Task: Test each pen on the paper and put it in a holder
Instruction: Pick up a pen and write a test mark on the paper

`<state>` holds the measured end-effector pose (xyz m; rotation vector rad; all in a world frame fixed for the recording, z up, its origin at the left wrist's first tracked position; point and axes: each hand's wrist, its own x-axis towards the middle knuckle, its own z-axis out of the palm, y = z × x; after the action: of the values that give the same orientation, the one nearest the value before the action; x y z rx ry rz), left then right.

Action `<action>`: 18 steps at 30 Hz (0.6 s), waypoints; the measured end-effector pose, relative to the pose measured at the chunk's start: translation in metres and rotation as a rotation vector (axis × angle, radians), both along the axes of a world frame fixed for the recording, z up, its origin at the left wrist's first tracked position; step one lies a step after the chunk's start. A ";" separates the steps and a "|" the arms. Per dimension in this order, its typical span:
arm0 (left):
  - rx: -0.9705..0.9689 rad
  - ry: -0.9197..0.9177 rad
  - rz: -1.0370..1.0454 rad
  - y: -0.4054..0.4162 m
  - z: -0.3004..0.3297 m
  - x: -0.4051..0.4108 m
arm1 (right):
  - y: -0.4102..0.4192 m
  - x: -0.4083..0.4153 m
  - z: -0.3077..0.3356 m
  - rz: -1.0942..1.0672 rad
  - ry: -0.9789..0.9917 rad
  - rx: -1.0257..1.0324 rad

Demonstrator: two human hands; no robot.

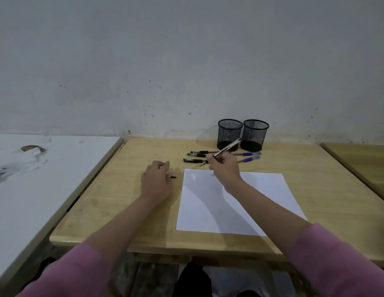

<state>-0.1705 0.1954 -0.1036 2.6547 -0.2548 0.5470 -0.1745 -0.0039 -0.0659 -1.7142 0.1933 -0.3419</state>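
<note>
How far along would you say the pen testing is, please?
Nothing looks done: the paper looks blank and both holders seem empty. The right hand holds an uncapped pen; the left hand holds its cap. Five pens remain on the table.

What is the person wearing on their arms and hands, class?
Both arms wear loose pink long sleeves, the left sleeve and the right sleeve, pushed up so the forearms are bare. The left hand and right hand are bare: no gloves, rings or watch visible.

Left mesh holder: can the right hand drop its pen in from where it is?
Probably yes. The right hand holds the pen just in front of the left mesh holder, whose open top looks empty.
</note>
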 end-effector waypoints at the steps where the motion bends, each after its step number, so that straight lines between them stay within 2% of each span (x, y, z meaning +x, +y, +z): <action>1: -0.029 -0.028 -0.086 -0.001 0.000 -0.001 | 0.002 0.001 -0.002 0.001 -0.009 -0.006; 4: -0.062 -0.023 -0.311 -0.009 0.002 -0.010 | 0.008 0.003 -0.010 0.009 0.000 0.020; 6: 0.008 0.036 -0.386 -0.014 0.001 -0.014 | 0.009 0.004 -0.018 0.008 0.009 0.045; 10: 0.153 0.189 -0.408 -0.020 -0.002 -0.016 | -0.001 0.001 -0.026 -0.018 0.007 0.041; 18: 0.144 0.250 -0.466 -0.022 0.001 -0.016 | -0.012 0.004 -0.019 -0.010 0.024 0.043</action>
<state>-0.1870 0.1732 -0.1028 2.6325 -0.8318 0.0474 -0.1708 -0.0158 -0.0846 -1.6756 0.2261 -0.3224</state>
